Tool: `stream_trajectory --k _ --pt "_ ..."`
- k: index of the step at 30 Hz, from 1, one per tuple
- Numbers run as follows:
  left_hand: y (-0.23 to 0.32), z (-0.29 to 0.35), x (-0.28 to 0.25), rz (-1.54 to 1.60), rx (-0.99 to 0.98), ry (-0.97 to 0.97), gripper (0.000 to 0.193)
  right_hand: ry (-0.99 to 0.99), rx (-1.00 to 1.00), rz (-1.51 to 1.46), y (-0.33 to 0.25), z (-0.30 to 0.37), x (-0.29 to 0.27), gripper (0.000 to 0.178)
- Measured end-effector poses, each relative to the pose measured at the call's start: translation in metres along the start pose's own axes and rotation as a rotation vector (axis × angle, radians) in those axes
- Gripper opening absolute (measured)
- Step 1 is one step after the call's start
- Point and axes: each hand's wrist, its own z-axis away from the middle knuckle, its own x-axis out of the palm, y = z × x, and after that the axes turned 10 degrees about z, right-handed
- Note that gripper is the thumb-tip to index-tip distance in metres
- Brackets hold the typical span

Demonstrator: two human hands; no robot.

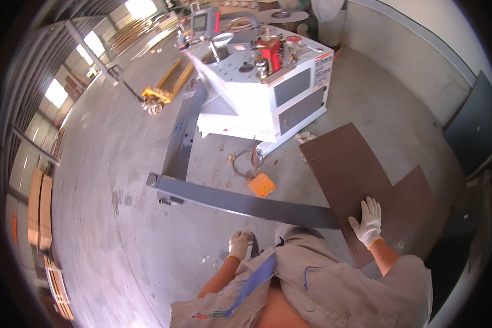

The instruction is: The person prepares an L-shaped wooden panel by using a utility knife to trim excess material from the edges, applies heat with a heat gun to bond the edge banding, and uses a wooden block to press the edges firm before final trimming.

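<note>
Resting on brown panel [344,164]: right hand [368,221] inside white glove [371,230].

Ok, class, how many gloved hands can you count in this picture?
2: the left hand, near the lower centre, appears to hold a dark object; the right hand, farther right, rests on the brown panel.

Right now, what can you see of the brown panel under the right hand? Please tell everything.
The brown panel, ahead and to the person's right, is a flat sheet, perhaps coated metal, with an angular notch in its far right side. The gloved right hand rests on it, fingers extended. It overlaps the dark grey beam in view; contact there is unclear.
</note>
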Motion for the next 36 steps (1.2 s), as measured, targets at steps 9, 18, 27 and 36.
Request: stream_trajectory --k 9,18,27,36 --pt "0.270 -0.285 0.146 -0.079 -0.099 -0.016 0.057 0.021 -0.106 -0.023 0.031 -0.126 0.010 0.083" --pt "0.386 -0.547 0.243 -0.616 0.129 -0.156 0.080 0.061 -0.210 -0.127 0.059 -0.246 0.029 0.074" --pt "0.392 -0.650 0.264 -0.549 -0.105 -0.459 0.073 -0.111 0.818 0.264 0.075 -0.249 0.050 0.104" --pt "0.343 -0.614 0.190 -0.439 -0.215 -0.113 0.071 -0.323 1.071 -0.063 0.092 -0.371 0.034 0.109"
